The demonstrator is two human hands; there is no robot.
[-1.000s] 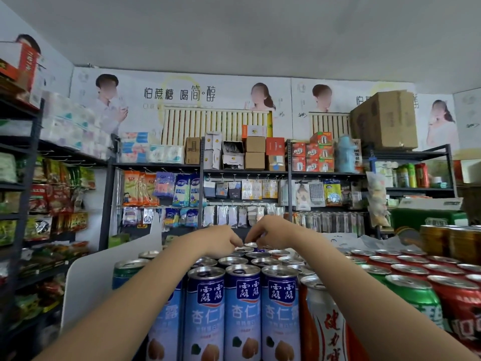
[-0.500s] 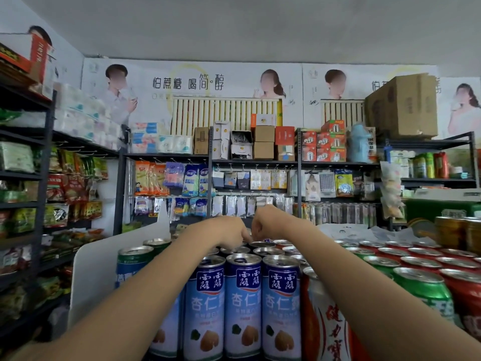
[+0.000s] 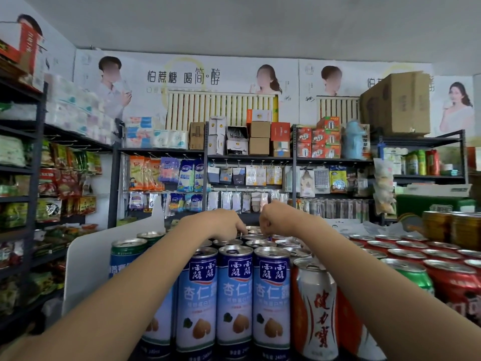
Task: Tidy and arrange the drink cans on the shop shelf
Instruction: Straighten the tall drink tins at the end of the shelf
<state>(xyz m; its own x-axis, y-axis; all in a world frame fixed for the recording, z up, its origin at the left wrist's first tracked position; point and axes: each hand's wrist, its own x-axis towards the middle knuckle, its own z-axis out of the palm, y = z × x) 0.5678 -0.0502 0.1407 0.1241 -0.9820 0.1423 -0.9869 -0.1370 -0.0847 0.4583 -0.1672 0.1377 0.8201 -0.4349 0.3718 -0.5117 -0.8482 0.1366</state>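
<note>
Both arms are stretched out over the tall blue cans (image 3: 234, 290) at the front of the shelf, reaching for the back rows of the same block, where only silver tops (image 3: 256, 237) show. The left hand (image 3: 223, 225) is knuckles-up with its fingers curled down onto those rear tops, and the right hand (image 3: 273, 220) is bunched the same way just beside it; whether either one actually has a can pinched or is only touching a rim, I cannot tell from here, the fingertips are hidden behind the hands. Here's the worry: these blue cans are slim and tall, packed touching one another, and both forearms pass low over the front row. Drop an elbow, or drag a rear can forward without lifting it clear, and I'd expect the front three to tip off the shelf edge toward the person. To the right stands a white-and-orange can (image 3: 316, 308) tight against the blue block, with red cans (image 3: 453, 277) and a green can (image 3: 408, 273) beyond, so a sideways knock from the right forearm could set that row going too. The white divider card (image 3: 86, 264) on the left looks flimsy and I wouldn't trust it to stop anything.
</note>
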